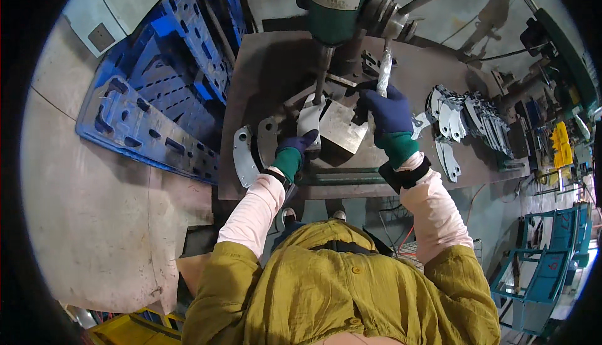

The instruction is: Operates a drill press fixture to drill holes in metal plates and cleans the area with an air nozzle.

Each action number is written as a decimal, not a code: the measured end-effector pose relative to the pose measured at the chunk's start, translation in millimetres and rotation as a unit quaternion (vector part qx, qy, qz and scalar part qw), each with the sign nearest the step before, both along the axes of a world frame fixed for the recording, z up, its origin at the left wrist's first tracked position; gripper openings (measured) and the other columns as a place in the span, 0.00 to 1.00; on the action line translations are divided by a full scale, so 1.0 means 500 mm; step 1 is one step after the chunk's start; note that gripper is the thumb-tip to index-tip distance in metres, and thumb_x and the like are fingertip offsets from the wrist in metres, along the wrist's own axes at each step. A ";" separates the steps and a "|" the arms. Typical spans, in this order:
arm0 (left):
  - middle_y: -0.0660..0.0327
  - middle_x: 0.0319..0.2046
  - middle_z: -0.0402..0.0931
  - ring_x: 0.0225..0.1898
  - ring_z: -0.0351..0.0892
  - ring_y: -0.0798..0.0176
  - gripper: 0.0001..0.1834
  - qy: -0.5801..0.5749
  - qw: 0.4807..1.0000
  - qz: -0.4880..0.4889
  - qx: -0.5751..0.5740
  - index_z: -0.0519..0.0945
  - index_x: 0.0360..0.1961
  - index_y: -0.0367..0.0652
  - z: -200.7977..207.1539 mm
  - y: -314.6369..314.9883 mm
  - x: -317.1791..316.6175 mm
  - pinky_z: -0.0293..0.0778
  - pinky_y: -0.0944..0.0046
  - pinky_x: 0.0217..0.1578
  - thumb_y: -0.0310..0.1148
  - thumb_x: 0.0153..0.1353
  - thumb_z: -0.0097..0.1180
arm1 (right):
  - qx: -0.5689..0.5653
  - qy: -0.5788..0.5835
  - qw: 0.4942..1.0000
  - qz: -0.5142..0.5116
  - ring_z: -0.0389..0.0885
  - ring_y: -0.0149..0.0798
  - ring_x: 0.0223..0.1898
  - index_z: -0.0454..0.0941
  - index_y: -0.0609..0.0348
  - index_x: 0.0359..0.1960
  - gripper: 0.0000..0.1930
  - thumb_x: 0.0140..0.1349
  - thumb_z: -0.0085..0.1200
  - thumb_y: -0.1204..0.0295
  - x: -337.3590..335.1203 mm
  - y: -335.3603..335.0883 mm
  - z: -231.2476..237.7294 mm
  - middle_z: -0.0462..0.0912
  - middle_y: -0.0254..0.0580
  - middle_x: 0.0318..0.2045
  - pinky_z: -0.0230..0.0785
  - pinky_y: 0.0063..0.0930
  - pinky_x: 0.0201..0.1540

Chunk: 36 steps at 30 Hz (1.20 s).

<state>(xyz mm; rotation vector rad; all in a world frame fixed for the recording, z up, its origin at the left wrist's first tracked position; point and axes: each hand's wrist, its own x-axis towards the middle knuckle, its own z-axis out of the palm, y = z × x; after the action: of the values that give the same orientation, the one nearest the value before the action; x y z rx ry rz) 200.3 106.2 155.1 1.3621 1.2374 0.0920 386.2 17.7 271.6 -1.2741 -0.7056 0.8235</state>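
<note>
**Curved metal plate [309, 119] under a drill press [332, 25]**

Below the drill press, the left hand [297, 150] holds the plate's near end; the right hand [384, 110] wraps its feed lever [385, 72]. Drilling seems in hand; the next move likely calls for a steady plate and even lever pressure.

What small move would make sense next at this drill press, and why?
Probably a gentle pull on the wrapped lever with the gloved right hand, which grips it: the gloved left hand is on the pale metal plate, and the spindle points down at its upper end. Whether they touch is unclear.
</note>
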 end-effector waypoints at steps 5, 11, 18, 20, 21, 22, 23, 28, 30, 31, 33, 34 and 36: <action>0.45 0.55 0.74 0.53 0.76 0.49 0.54 0.064 0.996 0.057 0.037 0.72 0.57 0.30 -0.095 0.026 0.010 0.67 0.57 0.56 0.71 0.45 0.61 | -0.016 -0.043 0.998 -0.040 0.74 0.29 0.18 0.79 0.62 0.38 0.10 0.56 0.57 0.71 0.009 0.020 -0.028 0.77 0.36 0.21 0.67 0.24 0.20; 0.48 0.56 0.74 0.49 0.77 0.51 0.53 -0.007 0.992 0.088 0.090 0.71 0.59 0.32 -0.214 0.056 -0.008 0.69 0.56 0.53 0.67 0.42 0.67 | 0.000 -0.144 0.987 -0.069 0.75 0.28 0.20 0.79 0.60 0.39 0.10 0.55 0.57 0.72 0.016 0.040 -0.052 0.78 0.36 0.22 0.69 0.25 0.23; 0.48 0.52 0.77 0.48 0.78 0.51 0.46 -0.005 0.992 0.079 0.094 0.74 0.57 0.38 -0.153 0.038 0.001 0.72 0.56 0.50 0.62 0.44 0.67 | -0.007 -0.276 0.953 -0.127 0.78 0.28 0.25 0.81 0.60 0.40 0.12 0.54 0.57 0.72 0.044 0.052 -0.060 0.82 0.38 0.26 0.71 0.27 0.29; 0.47 0.50 0.78 0.49 0.78 0.47 0.41 -0.023 0.987 0.086 0.132 0.75 0.56 0.39 -0.166 0.034 -0.001 0.73 0.56 0.50 0.55 0.45 0.69 | 0.009 -0.304 0.942 -0.141 0.79 0.30 0.25 0.81 0.60 0.41 0.12 0.54 0.58 0.72 0.054 0.060 -0.067 0.83 0.39 0.26 0.71 0.28 0.30; 0.47 0.49 0.79 0.49 0.78 0.46 0.40 -0.023 0.984 0.088 0.151 0.75 0.56 0.39 -0.162 0.031 0.001 0.73 0.55 0.50 0.52 0.46 0.70 | 0.018 -0.327 0.932 -0.153 0.79 0.31 0.26 0.81 0.59 0.41 0.12 0.54 0.58 0.72 0.063 0.067 -0.078 0.83 0.41 0.26 0.72 0.29 0.30; 0.48 0.48 0.79 0.49 0.78 0.47 0.40 -0.009 0.982 0.085 0.169 0.75 0.56 0.39 -0.136 0.025 0.010 0.73 0.56 0.50 0.52 0.45 0.70 | 0.026 -0.352 0.920 -0.168 0.80 0.32 0.26 0.81 0.59 0.41 0.12 0.54 0.58 0.72 0.074 0.070 -0.087 0.83 0.42 0.26 0.72 0.30 0.31; 0.48 0.48 0.79 0.49 0.78 0.47 0.40 0.005 0.979 0.082 0.186 0.75 0.56 0.38 -0.119 0.023 0.019 0.73 0.56 0.49 0.52 0.45 0.71 | 0.032 -0.377 0.908 -0.182 0.81 0.34 0.27 0.81 0.58 0.41 0.12 0.54 0.59 0.72 0.086 0.071 -0.096 0.83 0.43 0.27 0.72 0.31 0.31; 0.50 0.48 0.79 0.47 0.79 0.50 0.40 -0.107 0.983 0.146 -0.001 0.73 0.58 0.40 -0.101 0.017 0.017 0.74 0.56 0.48 0.46 0.45 0.73 | 0.049 -0.507 0.835 -0.210 0.84 0.45 0.32 0.81 0.56 0.42 0.12 0.54 0.60 0.73 0.116 0.087 -0.091 0.84 0.49 0.31 0.74 0.34 0.35; 0.51 0.47 0.79 0.44 0.80 0.51 0.39 -0.162 0.972 0.154 0.068 0.73 0.59 0.41 -0.105 0.010 0.017 0.76 0.56 0.44 0.45 0.46 0.73 | 0.066 -0.475 0.855 -0.196 0.85 0.47 0.36 0.82 0.56 0.43 0.13 0.54 0.60 0.72 0.118 0.089 -0.084 0.85 0.48 0.34 0.75 0.35 0.38; 0.51 0.46 0.79 0.42 0.80 0.52 0.39 -0.156 0.962 0.139 0.178 0.72 0.59 0.41 -0.135 0.014 0.011 0.77 0.57 0.41 0.45 0.47 0.73 | 0.062 -0.466 0.861 -0.195 0.85 0.48 0.36 0.82 0.55 0.43 0.13 0.54 0.60 0.72 0.113 0.094 -0.083 0.85 0.48 0.35 0.75 0.35 0.38; 0.52 0.45 0.79 0.38 0.82 0.55 0.38 -0.148 0.943 0.123 0.270 0.72 0.59 0.42 -0.161 0.016 0.009 0.78 0.58 0.34 0.45 0.48 0.72 | 0.066 -0.462 0.865 -0.186 0.85 0.47 0.39 0.82 0.54 0.44 0.14 0.54 0.59 0.72 0.111 0.095 -0.082 0.85 0.47 0.37 0.75 0.36 0.42; 0.52 0.45 0.79 0.36 0.82 0.57 0.39 -0.149 0.947 0.126 0.256 0.72 0.59 0.42 -0.146 0.012 0.012 0.78 0.59 0.31 0.45 0.49 0.72 | 0.060 -0.487 0.851 -0.190 0.85 0.47 0.39 0.82 0.54 0.44 0.14 0.55 0.59 0.72 0.118 0.096 -0.087 0.85 0.47 0.37 0.75 0.36 0.42; 0.53 0.42 0.79 0.32 0.82 0.59 0.38 -0.160 0.961 0.139 0.177 0.72 0.60 0.43 -0.119 0.005 0.011 0.77 0.60 0.26 0.46 0.49 0.72 | 0.052 -0.535 0.820 -0.197 0.85 0.47 0.40 0.81 0.54 0.45 0.14 0.55 0.59 0.71 0.133 0.097 -0.095 0.84 0.47 0.38 0.75 0.38 0.44</action>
<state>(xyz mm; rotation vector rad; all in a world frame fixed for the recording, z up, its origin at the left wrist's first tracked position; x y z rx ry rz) 205.8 108.7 95.4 1.3967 1.1611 0.7340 452.5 66.3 224.3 -1.6710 -1.2726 -0.3671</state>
